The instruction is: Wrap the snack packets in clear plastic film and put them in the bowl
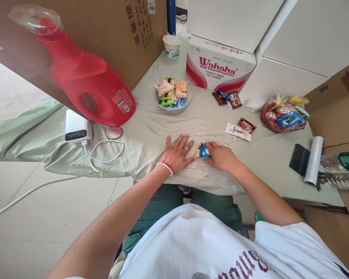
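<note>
- So, a small blue snack packet [203, 151] is pinched at its right side by the fingers of the right hand [221, 157], lying on a clear plastic bag [212, 170] near the front edge of the desk [151, 131].
- The left hand [177, 153] is laid flat and spread, palm down, just left of the packet, pressing the film; nothing is grasped by it.
- The packet is judged light and a bit crinkly, with contents probably crushable, so a gentle pinch at a sealed edge is favoured over a squeeze in the middle.
- The bag is thin, limp and likely slippery; it is best pinned with a flat palm or taken by the rim of its mouth, which cannot be made out clearly here.
- Further back, a bowl of snacks [171, 95], a red jug [87, 81] and a pouch of sweets [283, 114] are seen, well apart from both hands.
</note>
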Demonstrator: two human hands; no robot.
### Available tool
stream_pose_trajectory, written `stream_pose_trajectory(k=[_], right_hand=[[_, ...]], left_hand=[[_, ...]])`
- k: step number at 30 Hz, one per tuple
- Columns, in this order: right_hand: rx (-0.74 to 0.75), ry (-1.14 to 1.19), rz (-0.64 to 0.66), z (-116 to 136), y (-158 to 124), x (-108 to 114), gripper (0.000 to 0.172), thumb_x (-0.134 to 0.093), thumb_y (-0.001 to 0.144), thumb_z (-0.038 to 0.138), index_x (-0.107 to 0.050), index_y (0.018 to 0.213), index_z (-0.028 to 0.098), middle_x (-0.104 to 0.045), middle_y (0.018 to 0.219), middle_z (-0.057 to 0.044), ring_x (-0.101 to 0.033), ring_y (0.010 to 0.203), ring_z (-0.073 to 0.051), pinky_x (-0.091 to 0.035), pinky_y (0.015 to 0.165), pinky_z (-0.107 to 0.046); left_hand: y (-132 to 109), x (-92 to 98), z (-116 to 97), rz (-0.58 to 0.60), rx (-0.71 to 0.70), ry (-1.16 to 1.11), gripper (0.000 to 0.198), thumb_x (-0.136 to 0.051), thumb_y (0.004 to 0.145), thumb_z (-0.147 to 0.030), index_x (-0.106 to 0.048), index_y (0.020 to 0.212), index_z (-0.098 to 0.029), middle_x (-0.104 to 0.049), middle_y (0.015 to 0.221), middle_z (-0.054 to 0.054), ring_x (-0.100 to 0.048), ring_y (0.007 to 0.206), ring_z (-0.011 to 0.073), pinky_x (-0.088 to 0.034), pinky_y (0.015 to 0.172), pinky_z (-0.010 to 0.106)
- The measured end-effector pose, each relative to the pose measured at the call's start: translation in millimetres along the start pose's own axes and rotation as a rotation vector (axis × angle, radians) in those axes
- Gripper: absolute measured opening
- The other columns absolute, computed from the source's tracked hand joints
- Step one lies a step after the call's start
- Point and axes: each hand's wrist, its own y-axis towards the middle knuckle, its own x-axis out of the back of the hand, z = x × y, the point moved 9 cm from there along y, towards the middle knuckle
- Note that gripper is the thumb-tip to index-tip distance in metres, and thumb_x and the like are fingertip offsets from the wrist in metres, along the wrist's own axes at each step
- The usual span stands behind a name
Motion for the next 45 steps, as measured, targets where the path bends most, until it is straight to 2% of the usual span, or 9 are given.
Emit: stream_pose_trajectory(k=[5,13,17,21,25,31,37,41,45], right_hand=[[0.059,0.167,-0.193,3,-40,-3,0.052,-0.056,0.104,0.046,-0.055,0.149,0.021,-0.056,0.150,-0.017,-0.064,0.122,-0.032,-0.056,0.091,-0.042],[0.176,0.297,-0.377,13,-109,-76,0.031,-0.059,0.102,0.029,-0.072,0.130,0.027,-0.067,0.134,-0.015,-0.061,0.119,-0.032,-0.056,0.101,-0.054],[0.166,0.412,-0.405,10,-108,-74,0.035,-0.048,0.104,0.024,-0.077,0.121,0.033,-0.072,0.124,-0.011,-0.065,0.113,-0.029,-0.059,0.097,-0.052],[0.190,0.474,-0.394,0,-98,-47,0.035,-0.045,0.106,0.030,-0.078,0.119,0.033,-0.072,0.123,-0.010,-0.067,0.113,-0.025,-0.059,0.097,-0.045],[0.147,0.481,-0.379,-23,-82,-15,0.036,-0.044,0.107,0.035,-0.077,0.120,0.030,-0.072,0.113,-0.009,-0.070,0.103,-0.022,-0.058,0.090,-0.035],[0.095,0.459,-0.328,-57,-43,15,0.032,-0.050,0.105,0.033,-0.077,0.116,0.021,-0.074,0.103,-0.008,-0.070,0.091,-0.021,-0.052,0.083,-0.030],[-0.093,0.232,-0.155,-93,8,14,0.030,-0.053,0.100,0.024,-0.077,0.116,0.017,-0.075,0.112,-0.011,-0.067,0.101,-0.025,-0.048,0.087,-0.032],[-0.089,0.152,-0.285,-85,42,37,0.044,-0.048,0.105,0.037,-0.067,0.140,0.017,-0.068,0.132,-0.016,-0.057,0.124,-0.031,-0.046,0.100,-0.038],[-0.103,0.188,-0.176,-68,82,31,0.068,-0.066,0.097,0.046,-0.053,0.153,0.011,-0.068,0.133,-0.018,-0.056,0.126,-0.034,-0.045,0.102,-0.038]], left_hand=[[1,1.8,8,0.039,0.021,-0.060,0.072,-0.039,0.105,-0.059,-0.031,0.167,-0.026,-0.028,0.175,0.013,-0.028,0.162,0.0317,0.001,0.129,0.070],[-4,17.0,18,-0.041,0.022,-0.095,0.056,-0.055,0.097,-0.040,-0.056,0.152,-0.029,-0.021,0.178,0.007,-0.012,0.166,0.0334,-0.010,0.131,0.064],[-25,30.5,6,-0.037,-0.126,-0.140,0.049,-0.051,0.092,-0.023,-0.070,0.136,-0.033,-0.051,0.164,0.002,-0.024,0.164,0.0298,-0.006,0.133,0.063],[-56,19.7,-9,0.200,-0.317,-0.278,0.059,-0.057,0.089,-0.033,-0.060,0.147,-0.028,-0.066,0.148,0.006,-0.042,0.155,0.0297,-0.011,0.134,0.060],[-61,19.2,4,0.155,-0.230,-0.350,0.037,-0.053,0.098,-0.043,-0.071,0.126,-0.028,-0.072,0.139,0.007,-0.048,0.151,0.0273,-0.017,0.134,0.058],[-19,29.7,37,-0.077,0.104,-0.496,0.038,-0.041,0.102,-0.048,-0.069,0.104,-0.023,-0.077,0.111,0.010,-0.072,0.106,0.0238,-0.055,0.102,0.042],[22,21.7,47,-0.101,0.310,-0.183,0.024,-0.052,0.094,-0.038,-0.070,0.091,-0.023,-0.072,0.092,0.010,-0.062,0.106,0.0312,-0.051,0.098,0.048],[23,19.9,46,-0.164,0.419,-0.143,0.030,-0.056,0.091,-0.036,-0.071,0.112,-0.020,-0.069,0.115,0.015,-0.058,0.119,0.0342,-0.049,0.102,0.050],[22,19.7,42,-0.157,0.503,-0.135,0.062,-0.061,0.090,-0.045,-0.053,0.146,-0.017,-0.062,0.137,0.018,-0.055,0.131,0.0364,-0.047,0.106,0.051]])
